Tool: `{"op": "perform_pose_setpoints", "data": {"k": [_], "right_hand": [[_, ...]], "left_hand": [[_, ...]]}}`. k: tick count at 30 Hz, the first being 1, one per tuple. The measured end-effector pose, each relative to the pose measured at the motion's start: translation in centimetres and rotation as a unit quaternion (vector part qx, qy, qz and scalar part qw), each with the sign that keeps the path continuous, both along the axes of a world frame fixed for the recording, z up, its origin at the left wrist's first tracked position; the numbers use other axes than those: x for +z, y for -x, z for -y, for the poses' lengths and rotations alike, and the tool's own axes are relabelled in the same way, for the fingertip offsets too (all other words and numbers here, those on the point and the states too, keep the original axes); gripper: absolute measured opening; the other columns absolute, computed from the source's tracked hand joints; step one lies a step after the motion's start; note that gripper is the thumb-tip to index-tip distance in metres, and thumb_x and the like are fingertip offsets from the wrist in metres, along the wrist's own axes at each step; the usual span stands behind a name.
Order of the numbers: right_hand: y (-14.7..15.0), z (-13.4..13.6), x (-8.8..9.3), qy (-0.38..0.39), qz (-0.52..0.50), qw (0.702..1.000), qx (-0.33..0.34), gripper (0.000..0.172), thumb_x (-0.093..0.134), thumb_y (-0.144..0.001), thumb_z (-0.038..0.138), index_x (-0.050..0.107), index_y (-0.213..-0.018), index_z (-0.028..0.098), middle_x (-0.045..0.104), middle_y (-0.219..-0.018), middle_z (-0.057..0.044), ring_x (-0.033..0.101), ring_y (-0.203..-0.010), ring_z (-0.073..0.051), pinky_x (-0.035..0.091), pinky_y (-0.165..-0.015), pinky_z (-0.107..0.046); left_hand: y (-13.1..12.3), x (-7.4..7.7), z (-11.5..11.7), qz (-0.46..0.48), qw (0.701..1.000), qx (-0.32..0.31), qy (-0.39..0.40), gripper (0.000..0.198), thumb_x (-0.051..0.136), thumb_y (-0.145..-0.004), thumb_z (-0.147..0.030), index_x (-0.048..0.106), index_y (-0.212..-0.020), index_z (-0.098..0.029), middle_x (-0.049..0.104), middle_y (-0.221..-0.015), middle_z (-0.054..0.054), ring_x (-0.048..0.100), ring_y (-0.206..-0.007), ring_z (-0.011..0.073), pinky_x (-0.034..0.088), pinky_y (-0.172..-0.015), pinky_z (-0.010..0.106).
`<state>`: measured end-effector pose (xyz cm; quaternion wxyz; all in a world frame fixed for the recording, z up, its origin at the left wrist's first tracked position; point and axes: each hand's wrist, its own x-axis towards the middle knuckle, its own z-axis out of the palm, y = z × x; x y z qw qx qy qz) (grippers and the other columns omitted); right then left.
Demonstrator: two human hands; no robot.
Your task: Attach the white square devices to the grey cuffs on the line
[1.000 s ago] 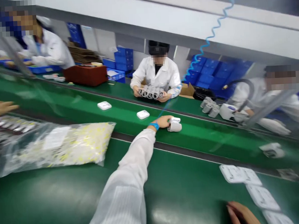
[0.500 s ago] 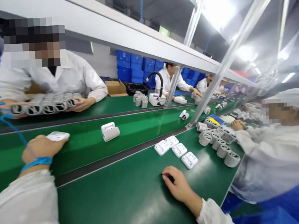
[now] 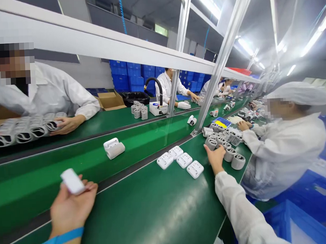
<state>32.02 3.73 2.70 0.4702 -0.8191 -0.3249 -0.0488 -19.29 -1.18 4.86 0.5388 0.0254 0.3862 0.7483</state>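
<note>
the right hand, thumb and fingers spread apart, has a grey roll on the desk directly ahead, while the left hand, much farther from it, clasps a white case by the belt.

Seeing stacked blue bins at 11 o'clock, cardboard box at 10, ceiling light at 1, blue crate at 4.

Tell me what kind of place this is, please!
Probably a factory assembly line. Workers in white coats are on both sides of a long green belt, matching white square pieces lie on the near table, and blue bins are stacked in the background.
</note>
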Motion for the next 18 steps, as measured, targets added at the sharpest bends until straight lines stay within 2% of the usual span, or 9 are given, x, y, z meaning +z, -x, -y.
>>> {"op": "perform_pose_setpoints", "data": {"k": [2, 5, 7, 9, 11, 14, 18], "right_hand": [[-0.7, -2.0, -0.2, 0.04, -0.01, 0.999, -0.027, 0.093, 0.077, -0.066, 0.058, 0.041, -0.132, 0.004, 0.05, -0.131, -0.033, 0.049, -0.124, -0.044, 0.041, -0.103, -0.053], [-1.2, -3.7, -0.8, 0.095, -0.021, 0.994, -0.044, 0.085, 0.072, -0.073, 0.058, 0.04, -0.131, 0.005, 0.054, -0.127, -0.033, 0.056, -0.119, -0.044, 0.045, -0.098, -0.054], [-1.7, -4.2, -0.9, 0.126, -0.013, 0.991, -0.037, 0.08, 0.067, -0.077, 0.055, 0.038, -0.132, 0.005, 0.056, -0.127, -0.033, 0.057, -0.12, -0.042, 0.047, -0.097, -0.052], [-2.6, -4.4, -0.6, 0.161, 0.003, 0.987, -0.019, 0.079, 0.066, -0.078, 0.053, 0.038, -0.133, 0.004, 0.057, -0.125, -0.034, 0.058, -0.119, -0.043, 0.048, -0.095, -0.052], [-3.7, -4.4, 0.3, 0.202, 0.02, 0.979, 0.003, 0.081, 0.068, -0.076, 0.054, 0.04, -0.132, 0.003, 0.059, -0.12, -0.037, 0.06, -0.114, -0.047, 0.049, -0.091, -0.055], [-5.6, -4.5, 2.3, 0.26, 0.049, 0.963, 0.038, 0.082, 0.073, -0.069, 0.054, 0.045, -0.128, 0.004, 0.061, -0.114, -0.04, 0.061, -0.111, -0.051, 0.048, -0.087, -0.058], [-7.5, -5.2, 4.6, 0.344, 0.124, 0.926, 0.099, 0.073, 0.078, -0.061, 0.048, 0.053, -0.12, 0.012, 0.064, -0.11, -0.035, 0.063, -0.106, -0.052, 0.047, -0.086, -0.058]], "left_hand": [[-2.7, -1.0, 0.3, 0.032, 0.999, -0.008, -0.037, 0.018, 0.045, -0.092, -0.017, 0.062, -0.098, -0.02, 0.068, -0.078, 0.001, 0.061, -0.066, 0.0148, 0.055, -0.057, 0.027], [-6.6, -2.0, 1.2, 0.048, 0.99, -0.114, -0.063, 0.026, 0.056, -0.083, -0.008, 0.061, -0.105, -0.02, 0.071, -0.091, 0.005, 0.069, -0.085, 0.0207, 0.06, -0.075, 0.038], [-8.4, -2.4, 1.7, 0.034, 0.979, -0.188, -0.074, 0.033, 0.065, -0.077, -0.006, 0.059, -0.106, -0.02, 0.071, -0.093, 0.005, 0.071, -0.087, 0.0236, 0.061, -0.078, 0.043], [-9.4, -2.5, 2.0, 0.01, 0.969, -0.236, -0.067, 0.036, 0.072, -0.073, -0.008, 0.057, -0.103, -0.019, 0.071, -0.092, 0.005, 0.071, -0.083, 0.0252, 0.061, -0.075, 0.046], [-9.6, -2.6, 2.1, -0.007, 0.967, -0.248, -0.054, 0.036, 0.076, -0.071, -0.01, 0.055, -0.099, -0.019, 0.07, -0.09, 0.005, 0.071, -0.08, 0.0258, 0.062, -0.07, 0.047], [-9.4, -2.6, 2.0, -0.006, 0.971, -0.234, -0.048, 0.037, 0.078, -0.069, -0.012, 0.052, -0.096, -0.019, 0.068, -0.09, 0.005, 0.071, -0.079, 0.0256, 0.062, -0.065, 0.045], [-9.2, -2.8, 1.7, 0.006, 0.973, -0.225, -0.055, 0.04, 0.078, -0.069, -0.015, 0.05, -0.097, -0.019, 0.068, -0.094, 0.005, 0.071, -0.081, 0.0248, 0.062, -0.066, 0.044]]}}
